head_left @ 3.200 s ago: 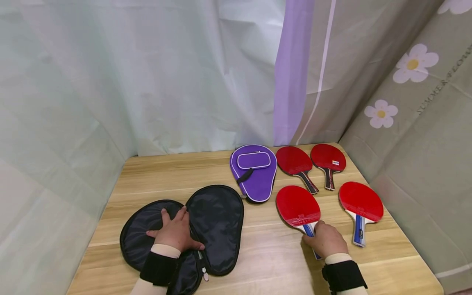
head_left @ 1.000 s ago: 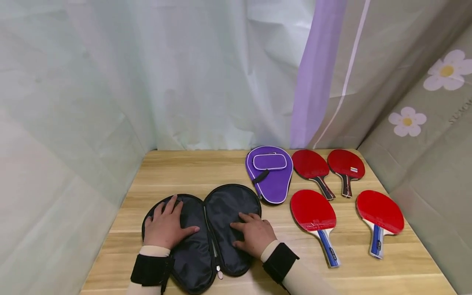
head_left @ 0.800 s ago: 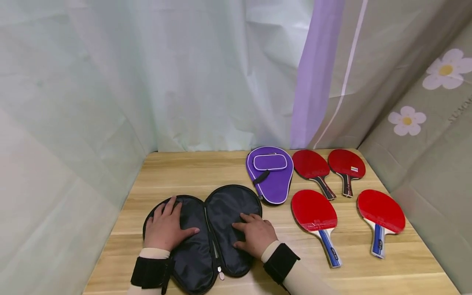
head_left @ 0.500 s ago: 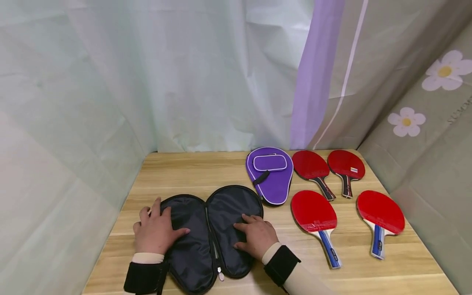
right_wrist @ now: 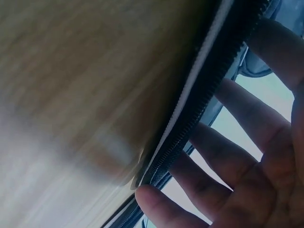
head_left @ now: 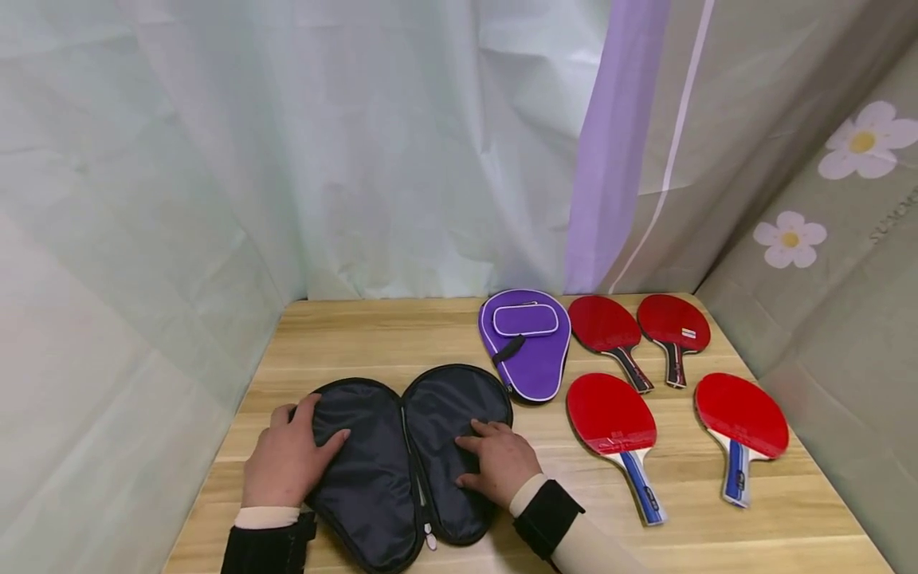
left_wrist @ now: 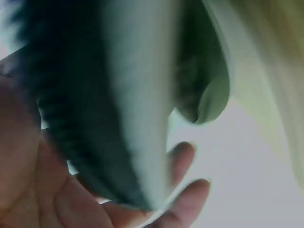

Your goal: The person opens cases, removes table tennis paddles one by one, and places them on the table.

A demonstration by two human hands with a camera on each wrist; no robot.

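Observation:
An unzipped black table tennis paddle case [head_left: 369, 470] lies spread on the table, its two halves joined along the middle. My left hand [head_left: 287, 462] grips the outer edge of the left half, thumb on top and fingers at the rim. In the left wrist view the zipper edge of the case [left_wrist: 90, 118] passes close to the palm, with fingertips beyond it. My right hand [head_left: 498, 462] rests on the right half with fingers spread. The right wrist view shows those fingers [right_wrist: 237, 109] along the zippered edge. A zipper pull [head_left: 430, 536] hangs at the near end.
A purple paddle case [head_left: 531, 351] lies behind the black one. To the right are two red paddles with blue handles, one nearer [head_left: 610, 414] and one farther right [head_left: 742, 410]. Two dark-handled red paddles [head_left: 606, 327] lie at the back. Curtains [head_left: 430, 159] enclose the wooden table [head_left: 344, 327].
My right hand has let go of a blue-handled paddle and moved left onto the case. My left hand has slid from the left half's surface to its outer edge, which has risen slightly.

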